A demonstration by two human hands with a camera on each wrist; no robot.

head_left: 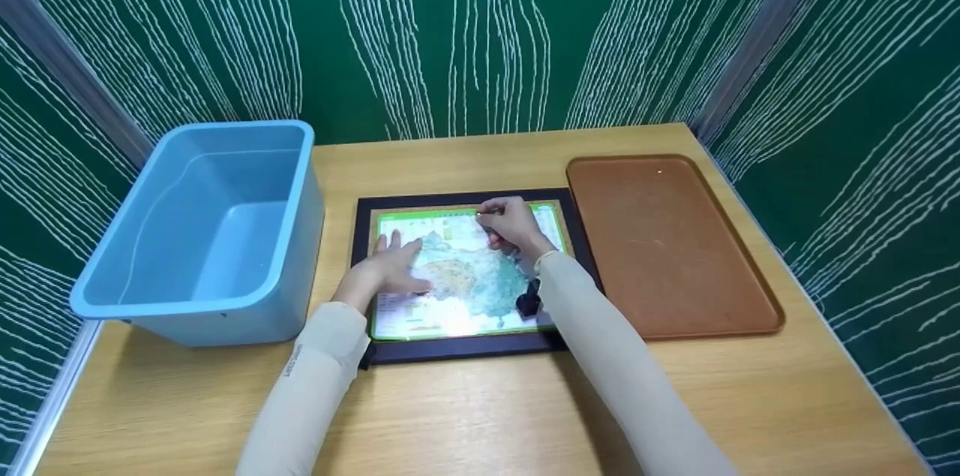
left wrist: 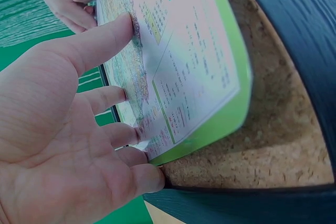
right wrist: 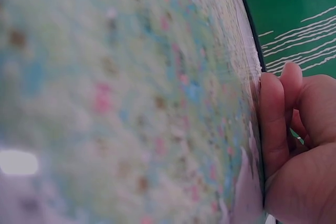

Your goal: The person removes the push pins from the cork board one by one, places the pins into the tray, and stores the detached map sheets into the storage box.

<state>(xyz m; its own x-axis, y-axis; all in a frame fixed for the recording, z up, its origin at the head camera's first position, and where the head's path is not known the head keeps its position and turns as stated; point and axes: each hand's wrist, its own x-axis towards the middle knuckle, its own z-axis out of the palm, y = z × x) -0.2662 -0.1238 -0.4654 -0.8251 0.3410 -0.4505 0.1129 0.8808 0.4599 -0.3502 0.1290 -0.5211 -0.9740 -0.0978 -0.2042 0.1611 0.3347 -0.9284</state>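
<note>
Press the green-bordered map [head_left: 454, 277] flat on the corkboard [left wrist: 283, 77] with your left hand [head_left: 388, 266], fingers spread, and steady your right hand [head_left: 513, 223], fingertips bunched near the map's top edge, pinching what, if anything, I cannot tell.

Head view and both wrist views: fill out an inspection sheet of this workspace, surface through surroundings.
Surface: wooden table.
Job's things: green-edged map on a dark-framed cork board.
Clutter: blue bin left of the board, brown tray right of it.
Hands: left hand spread on the map; right hand curled near its far edge, any held item unclear.
Cables: nothing seen.
Surroundings: green walls with white lines.
</note>
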